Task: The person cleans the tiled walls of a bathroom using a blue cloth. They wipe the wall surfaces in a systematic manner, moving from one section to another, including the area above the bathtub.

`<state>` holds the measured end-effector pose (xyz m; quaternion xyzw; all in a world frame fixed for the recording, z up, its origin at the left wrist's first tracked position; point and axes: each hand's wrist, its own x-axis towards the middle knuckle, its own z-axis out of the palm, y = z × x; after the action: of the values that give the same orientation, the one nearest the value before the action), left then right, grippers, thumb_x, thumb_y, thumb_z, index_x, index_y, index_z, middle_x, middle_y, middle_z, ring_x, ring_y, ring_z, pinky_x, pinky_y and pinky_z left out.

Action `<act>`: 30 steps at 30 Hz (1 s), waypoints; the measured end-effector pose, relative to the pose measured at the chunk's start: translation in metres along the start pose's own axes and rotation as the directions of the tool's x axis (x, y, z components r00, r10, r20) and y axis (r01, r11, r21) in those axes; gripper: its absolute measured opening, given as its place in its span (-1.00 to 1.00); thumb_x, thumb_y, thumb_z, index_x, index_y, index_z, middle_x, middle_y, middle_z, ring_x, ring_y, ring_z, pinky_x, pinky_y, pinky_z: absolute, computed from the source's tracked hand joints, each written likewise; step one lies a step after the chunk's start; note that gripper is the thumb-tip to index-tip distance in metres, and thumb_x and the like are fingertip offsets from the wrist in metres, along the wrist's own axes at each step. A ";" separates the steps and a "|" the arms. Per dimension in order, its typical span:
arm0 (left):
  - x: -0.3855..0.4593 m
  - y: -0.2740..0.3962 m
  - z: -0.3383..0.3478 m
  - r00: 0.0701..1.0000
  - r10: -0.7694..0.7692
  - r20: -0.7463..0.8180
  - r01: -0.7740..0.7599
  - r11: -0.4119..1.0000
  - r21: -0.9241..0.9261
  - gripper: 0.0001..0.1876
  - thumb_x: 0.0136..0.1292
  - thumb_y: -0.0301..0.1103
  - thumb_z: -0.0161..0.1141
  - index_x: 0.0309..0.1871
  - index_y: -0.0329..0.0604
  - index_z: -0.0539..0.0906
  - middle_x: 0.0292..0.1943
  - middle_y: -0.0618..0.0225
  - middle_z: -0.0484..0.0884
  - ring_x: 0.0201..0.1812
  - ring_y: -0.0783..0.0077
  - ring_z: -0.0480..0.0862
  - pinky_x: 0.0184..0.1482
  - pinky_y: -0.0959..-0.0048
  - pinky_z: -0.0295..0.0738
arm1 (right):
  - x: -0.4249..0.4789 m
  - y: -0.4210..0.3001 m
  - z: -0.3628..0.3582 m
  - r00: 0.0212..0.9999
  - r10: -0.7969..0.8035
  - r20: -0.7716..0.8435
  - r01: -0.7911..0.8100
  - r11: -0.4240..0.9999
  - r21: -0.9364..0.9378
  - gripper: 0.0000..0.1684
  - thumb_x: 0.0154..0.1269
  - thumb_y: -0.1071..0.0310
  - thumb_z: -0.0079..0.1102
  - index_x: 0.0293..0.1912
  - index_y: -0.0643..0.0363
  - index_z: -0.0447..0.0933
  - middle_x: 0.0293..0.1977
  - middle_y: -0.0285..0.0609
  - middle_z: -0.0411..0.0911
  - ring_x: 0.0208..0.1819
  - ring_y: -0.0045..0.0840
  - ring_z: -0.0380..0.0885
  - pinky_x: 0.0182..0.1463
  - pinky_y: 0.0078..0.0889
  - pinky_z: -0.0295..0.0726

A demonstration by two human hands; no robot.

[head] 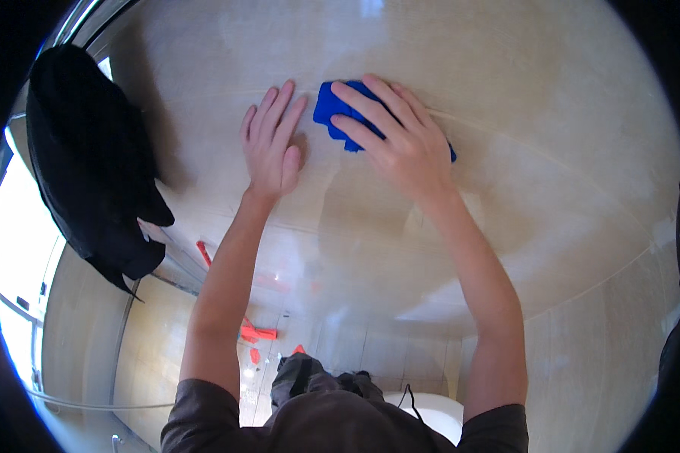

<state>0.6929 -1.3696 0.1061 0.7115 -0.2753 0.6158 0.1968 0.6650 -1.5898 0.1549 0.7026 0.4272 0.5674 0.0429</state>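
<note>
My right hand presses a folded blue cloth flat against the glossy beige tiled wall, its fingers spread over it. One corner of the cloth sticks out on the right, beside the wrist. To the left of the cloth, my left hand rests on the same wall with fingers extended and holds nothing. A thin joint line between tiles runs across the wall near both hands.
Black fabric hangs at the left beside a bright window. Below, an orange-red tool and scraps lie on the tiled floor. A white rounded fixture stands close by my body. Another red object is beyond my left forearm.
</note>
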 end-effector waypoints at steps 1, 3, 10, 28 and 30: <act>-0.003 -0.002 0.000 1.000 -0.010 -0.008 0.010 1.000 0.001 -0.31 0.43 0.14 -0.42 0.31 -0.14 0.50 0.37 0.17 0.40 0.42 0.12 0.30 0.38 0.09 0.05 | 0.002 0.000 0.003 0.999 0.022 -0.026 -0.023 1.000 -0.020 -0.62 0.16 0.24 0.11 0.00 0.00 0.60 0.33 -0.36 0.35 0.33 -0.35 0.31 0.34 -0.19 0.37; -0.002 -0.008 -0.003 0.998 0.039 -0.056 -0.041 0.999 -0.024 -0.30 0.43 0.14 -0.43 0.28 -0.17 0.51 0.35 0.15 0.42 0.41 0.11 0.32 0.37 0.09 0.07 | -0.020 -0.026 0.014 0.998 -0.013 0.068 0.013 1.000 -0.006 -0.53 0.16 0.29 0.08 0.11 -0.09 0.52 0.36 -0.34 0.32 0.33 -0.34 0.33 0.31 -0.24 0.40; -0.002 -0.004 0.005 0.992 0.100 -0.080 -0.099 0.995 0.017 -0.42 0.42 -0.01 -0.34 0.21 -0.02 0.61 0.34 0.15 0.45 0.37 0.12 0.36 0.38 0.12 0.04 | -0.128 -0.115 0.066 0.839 -0.422 0.344 0.383 0.906 0.178 -0.47 0.27 0.11 0.09 0.18 0.11 0.48 0.40 -0.27 0.22 0.35 -0.36 0.28 0.38 -0.21 0.32; 0.014 0.033 0.023 0.997 0.012 -0.077 0.007 0.971 0.238 -0.53 0.36 -0.19 -0.16 0.29 0.12 0.54 0.39 0.23 0.39 0.39 0.16 0.32 0.39 0.12 0.00 | -0.016 0.009 -0.007 0.993 0.010 -0.120 -0.015 0.999 -0.046 -0.67 0.06 0.28 0.24 -0.10 -0.11 0.59 0.20 -0.44 0.49 0.14 -0.47 0.47 0.15 -0.40 0.50; 0.011 0.032 0.021 0.998 0.022 -0.058 -0.008 0.973 0.230 -0.53 0.34 -0.24 -0.13 0.29 0.09 0.53 0.39 0.21 0.37 0.40 0.15 0.31 0.39 0.10 0.01 | -0.034 -0.002 -0.007 0.999 -0.011 -0.046 0.011 1.000 0.000 -0.67 0.09 0.27 0.24 -0.08 -0.10 0.58 0.22 -0.42 0.48 0.16 -0.46 0.46 0.16 -0.38 0.50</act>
<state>0.6895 -1.4090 0.1119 0.7085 -0.2016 0.6662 0.1167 0.6583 -1.6135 0.1306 0.6871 0.4319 0.5831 0.0363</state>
